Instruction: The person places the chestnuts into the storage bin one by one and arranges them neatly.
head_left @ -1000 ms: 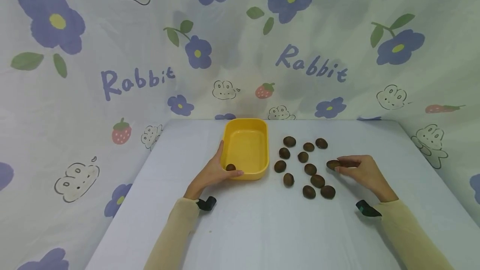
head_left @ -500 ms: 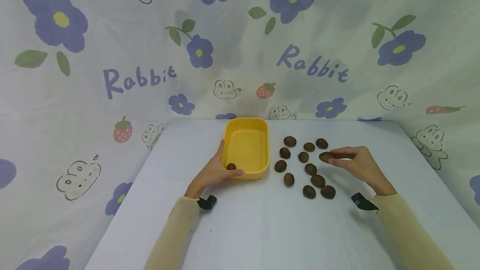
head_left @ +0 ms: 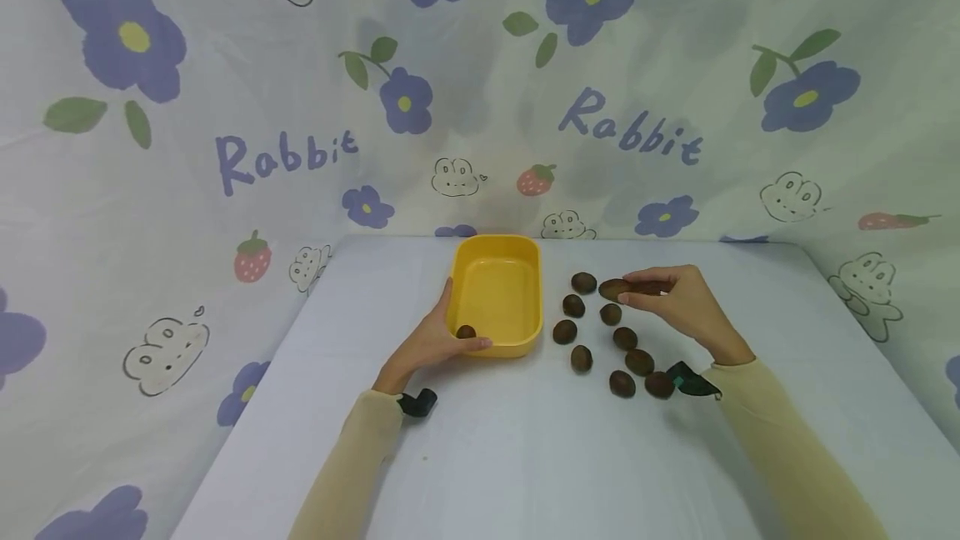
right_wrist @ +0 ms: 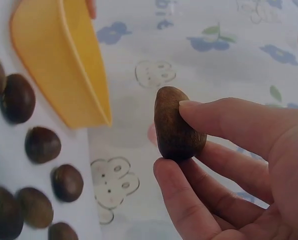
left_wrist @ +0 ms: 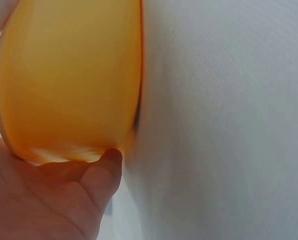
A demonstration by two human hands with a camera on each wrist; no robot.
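A brown chestnut (right_wrist: 171, 125) is pinched between the thumb and fingers of my right hand (head_left: 686, 307), held up above the table, right of the yellow plastic box (head_left: 536, 307). Around the box's near left corner sits my left hand (head_left: 427, 344), its thumb along the front rim and its fingers by the left wall. In the left wrist view the same hand grips the box wall (left_wrist: 74, 85). One chestnut (head_left: 466, 332) lies inside the box by the left thumb. Other chestnuts (head_left: 565, 332) are spread over the table between the box and my right hand.
The white-covered table (head_left: 495, 448) meets a patterned cloth backdrop (head_left: 480, 90) at its far edge. Near my right wrist, the dark wrist camera (head_left: 693, 380) overlaps the nearest chestnuts (head_left: 660, 385) in the head view.
My right hand has risen and moved left and away from me with the chestnut, and now covers chestnuts at the back right. The left hand and box have stayed in place.
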